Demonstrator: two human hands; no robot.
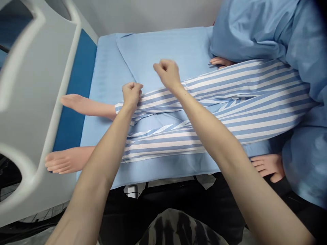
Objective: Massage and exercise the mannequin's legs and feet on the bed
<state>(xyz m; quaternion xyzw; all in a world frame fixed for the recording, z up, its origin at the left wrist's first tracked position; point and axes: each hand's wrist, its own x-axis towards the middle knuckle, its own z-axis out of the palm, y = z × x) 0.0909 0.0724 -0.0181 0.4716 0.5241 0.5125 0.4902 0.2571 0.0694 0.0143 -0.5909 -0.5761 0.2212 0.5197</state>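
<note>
From the head view, striped pajama trousers are covering a manikin's legs on a bed, looking light, soft, best gripped at the cuffs. The left hand is showing curled near the far cuff, hold unclear; the right hand, loosely fisted, is hovering, apparently empty.

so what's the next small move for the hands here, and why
Perhaps lower the right hand to the far striped trouser leg and smooth it: the cloth looks rumpled near the left hand, and the right hand is curled, seemingly holding nothing.
</note>
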